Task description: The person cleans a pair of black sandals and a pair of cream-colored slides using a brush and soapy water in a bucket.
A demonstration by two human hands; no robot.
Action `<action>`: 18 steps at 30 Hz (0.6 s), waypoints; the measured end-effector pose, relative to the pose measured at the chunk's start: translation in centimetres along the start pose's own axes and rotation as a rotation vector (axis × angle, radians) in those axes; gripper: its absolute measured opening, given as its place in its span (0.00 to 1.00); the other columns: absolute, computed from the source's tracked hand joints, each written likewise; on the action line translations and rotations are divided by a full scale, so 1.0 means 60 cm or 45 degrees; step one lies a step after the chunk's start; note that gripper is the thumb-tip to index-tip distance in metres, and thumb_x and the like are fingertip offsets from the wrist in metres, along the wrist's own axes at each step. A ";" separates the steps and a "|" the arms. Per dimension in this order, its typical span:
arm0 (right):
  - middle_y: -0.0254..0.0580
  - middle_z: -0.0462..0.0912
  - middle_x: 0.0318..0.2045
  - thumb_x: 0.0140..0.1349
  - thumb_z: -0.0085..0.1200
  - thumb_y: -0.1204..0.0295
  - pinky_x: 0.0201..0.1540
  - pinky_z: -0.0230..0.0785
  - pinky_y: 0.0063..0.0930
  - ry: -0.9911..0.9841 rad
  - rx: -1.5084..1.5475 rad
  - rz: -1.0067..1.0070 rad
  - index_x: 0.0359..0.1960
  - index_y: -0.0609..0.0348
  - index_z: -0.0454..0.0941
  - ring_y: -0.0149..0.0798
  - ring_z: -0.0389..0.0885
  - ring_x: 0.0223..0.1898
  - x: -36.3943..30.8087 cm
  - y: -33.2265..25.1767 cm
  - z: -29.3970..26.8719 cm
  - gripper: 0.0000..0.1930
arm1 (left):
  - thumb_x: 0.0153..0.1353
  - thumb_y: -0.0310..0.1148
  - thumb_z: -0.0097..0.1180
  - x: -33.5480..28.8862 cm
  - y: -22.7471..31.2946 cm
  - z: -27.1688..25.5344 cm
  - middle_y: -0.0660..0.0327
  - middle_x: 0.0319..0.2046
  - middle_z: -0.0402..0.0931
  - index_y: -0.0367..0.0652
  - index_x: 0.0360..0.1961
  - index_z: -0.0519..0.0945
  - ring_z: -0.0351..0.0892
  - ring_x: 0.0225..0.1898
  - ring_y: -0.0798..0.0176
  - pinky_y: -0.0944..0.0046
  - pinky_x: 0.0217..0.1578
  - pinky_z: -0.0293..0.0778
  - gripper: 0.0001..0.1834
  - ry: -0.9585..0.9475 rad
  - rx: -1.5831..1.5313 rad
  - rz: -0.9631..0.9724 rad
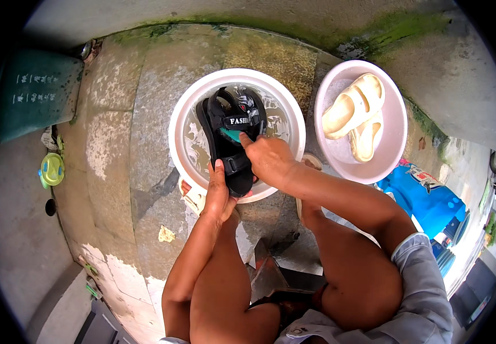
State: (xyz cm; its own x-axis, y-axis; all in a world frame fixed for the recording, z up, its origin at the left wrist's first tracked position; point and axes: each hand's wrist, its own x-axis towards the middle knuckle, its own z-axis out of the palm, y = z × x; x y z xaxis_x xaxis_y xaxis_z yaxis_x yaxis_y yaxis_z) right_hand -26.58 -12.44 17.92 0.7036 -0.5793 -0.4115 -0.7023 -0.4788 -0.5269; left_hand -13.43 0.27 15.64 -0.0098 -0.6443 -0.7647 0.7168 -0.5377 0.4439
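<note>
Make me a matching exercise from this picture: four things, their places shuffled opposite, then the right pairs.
1. Black sandal
2. Cream slippers
3. Teal object
4. Blue package

A. Against the right hand's index finger
B. Lower right of the pale pink basin
C. Gripped by the left hand
D. Inside the pale pink basin

Pairs: 1-C, 2-D, 3-A, 4-B

Black sandal (236, 164) in left hand (218, 196), green tool (231, 135), perhaps a brush, in right hand (269, 159)
</note>
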 end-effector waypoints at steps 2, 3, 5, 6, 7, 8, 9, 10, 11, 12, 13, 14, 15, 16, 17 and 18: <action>0.60 0.81 0.24 0.57 0.53 0.81 0.35 0.77 0.47 0.239 -0.209 -0.018 0.61 0.65 0.74 0.55 0.85 0.30 0.041 0.020 0.025 0.26 | 0.73 0.60 0.36 0.001 0.001 0.013 0.54 0.51 0.77 0.58 0.61 0.55 0.86 0.43 0.52 0.54 0.31 0.85 0.25 0.008 0.017 0.008; 0.60 0.81 0.24 0.57 0.53 0.81 0.35 0.77 0.47 0.242 -0.213 -0.018 0.61 0.65 0.74 0.55 0.85 0.30 0.041 0.028 0.028 0.26 | 0.74 0.60 0.36 0.004 0.002 0.018 0.54 0.51 0.77 0.58 0.61 0.55 0.86 0.43 0.52 0.53 0.31 0.85 0.25 0.017 0.035 0.016; 0.58 0.80 0.22 0.57 0.53 0.80 0.34 0.77 0.46 0.148 0.167 -0.031 0.63 0.64 0.72 0.53 0.85 0.28 0.029 0.037 0.035 0.28 | 0.74 0.61 0.34 0.007 0.002 0.004 0.54 0.49 0.79 0.55 0.61 0.60 0.86 0.42 0.53 0.53 0.30 0.85 0.26 0.023 0.019 0.014; 0.57 0.80 0.22 0.56 0.53 0.80 0.34 0.76 0.46 0.053 0.362 -0.032 0.64 0.64 0.71 0.54 0.84 0.27 0.006 0.003 0.029 0.29 | 0.74 0.61 0.33 0.008 -0.003 -0.029 0.54 0.49 0.80 0.53 0.61 0.64 0.86 0.43 0.54 0.52 0.30 0.85 0.28 0.067 -0.114 -0.071; 0.57 0.81 0.24 0.59 0.53 0.79 0.35 0.75 0.46 -0.076 0.296 -0.099 0.64 0.64 0.71 0.54 0.85 0.28 -0.019 -0.021 0.018 0.27 | 0.74 0.62 0.33 0.010 -0.008 -0.055 0.55 0.48 0.81 0.51 0.60 0.67 0.86 0.43 0.54 0.52 0.29 0.85 0.30 0.100 -0.249 -0.153; 0.57 0.81 0.25 0.61 0.52 0.78 0.36 0.75 0.46 -0.113 0.296 -0.111 0.64 0.63 0.72 0.55 0.84 0.29 -0.031 -0.027 0.016 0.26 | 0.73 0.63 0.31 0.009 -0.012 -0.067 0.55 0.49 0.81 0.48 0.59 0.72 0.86 0.45 0.54 0.52 0.29 0.85 0.33 0.066 -0.219 -0.145; 0.58 0.81 0.25 0.63 0.52 0.77 0.37 0.75 0.46 -0.150 0.297 -0.124 0.64 0.62 0.72 0.56 0.84 0.29 -0.036 -0.030 0.015 0.25 | 0.73 0.64 0.30 0.006 -0.021 -0.075 0.54 0.51 0.81 0.49 0.61 0.71 0.85 0.46 0.53 0.53 0.28 0.85 0.34 0.112 -0.196 -0.169; 0.58 0.81 0.25 0.63 0.52 0.77 0.37 0.75 0.46 -0.155 0.294 -0.127 0.64 0.62 0.72 0.56 0.84 0.29 -0.032 -0.025 0.015 0.25 | 0.73 0.64 0.30 0.012 -0.029 -0.081 0.53 0.52 0.80 0.48 0.62 0.70 0.85 0.47 0.52 0.53 0.28 0.84 0.35 0.111 -0.242 -0.164; 0.59 0.81 0.26 0.64 0.51 0.76 0.37 0.75 0.47 -0.085 0.337 -0.140 0.63 0.58 0.73 0.57 0.83 0.29 -0.022 -0.017 0.011 0.24 | 0.72 0.65 0.31 0.015 -0.030 -0.082 0.52 0.53 0.80 0.47 0.63 0.69 0.85 0.47 0.51 0.54 0.28 0.84 0.36 0.106 -0.282 -0.159; 0.59 0.81 0.27 0.65 0.51 0.75 0.38 0.74 0.47 -0.019 0.378 -0.140 0.63 0.55 0.74 0.58 0.83 0.30 -0.013 -0.014 0.001 0.22 | 0.72 0.66 0.32 0.013 -0.014 -0.071 0.50 0.54 0.79 0.46 0.65 0.68 0.85 0.48 0.49 0.54 0.28 0.84 0.37 -0.018 -0.321 -0.166; 0.60 0.82 0.29 0.66 0.50 0.75 0.38 0.74 0.48 -0.069 0.363 -0.081 0.61 0.49 0.77 0.60 0.82 0.31 -0.012 -0.002 -0.016 0.21 | 0.71 0.66 0.32 0.009 0.002 -0.061 0.48 0.54 0.78 0.44 0.66 0.66 0.84 0.49 0.47 0.54 0.29 0.84 0.39 -0.141 -0.359 -0.172; 0.58 0.83 0.32 0.66 0.51 0.74 0.41 0.74 0.48 -0.101 0.432 -0.092 0.59 0.52 0.78 0.59 0.83 0.35 -0.016 -0.010 -0.036 0.19 | 0.70 0.67 0.34 0.001 0.008 -0.067 0.45 0.55 0.77 0.43 0.68 0.64 0.84 0.48 0.44 0.54 0.30 0.86 0.41 -0.205 -0.396 -0.174; 0.56 0.85 0.36 0.66 0.51 0.74 0.45 0.75 0.48 -0.132 0.497 -0.094 0.57 0.54 0.79 0.58 0.84 0.39 -0.020 -0.010 -0.052 0.18 | 0.70 0.67 0.34 -0.006 0.012 -0.063 0.45 0.55 0.77 0.43 0.68 0.64 0.84 0.48 0.44 0.54 0.30 0.86 0.41 -0.200 -0.397 -0.173; 0.56 0.85 0.36 0.66 0.51 0.74 0.45 0.75 0.48 -0.135 0.500 -0.097 0.57 0.54 0.79 0.58 0.84 0.39 -0.029 -0.008 -0.063 0.18 | 0.70 0.66 0.35 -0.015 0.013 -0.057 0.46 0.55 0.78 0.42 0.68 0.65 0.85 0.47 0.44 0.54 0.31 0.87 0.41 -0.234 -0.361 -0.137; 0.58 0.84 0.36 0.66 0.50 0.74 0.45 0.74 0.49 -0.133 0.533 -0.113 0.58 0.54 0.79 0.59 0.84 0.39 -0.042 -0.008 -0.073 0.18 | 0.70 0.66 0.36 -0.020 0.015 -0.052 0.46 0.55 0.78 0.41 0.67 0.65 0.85 0.46 0.44 0.54 0.31 0.88 0.41 -0.268 -0.326 -0.098; 0.60 0.84 0.37 0.67 0.49 0.74 0.45 0.74 0.49 -0.131 0.565 -0.129 0.58 0.53 0.79 0.60 0.83 0.39 -0.050 -0.010 -0.075 0.18 | 0.71 0.62 0.40 -0.021 0.015 -0.053 0.47 0.55 0.77 0.47 0.70 0.61 0.85 0.45 0.43 0.52 0.31 0.89 0.37 -0.295 -0.306 -0.093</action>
State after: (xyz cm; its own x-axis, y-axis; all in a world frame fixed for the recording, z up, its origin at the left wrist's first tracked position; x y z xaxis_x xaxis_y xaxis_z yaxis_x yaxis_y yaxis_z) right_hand -28.77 -13.37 22.80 0.7890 -0.4648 -0.4017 -0.5312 -0.1876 -0.8262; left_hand -10.55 2.30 15.52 -0.2053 -0.7303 -0.6515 0.8521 -0.4609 0.2481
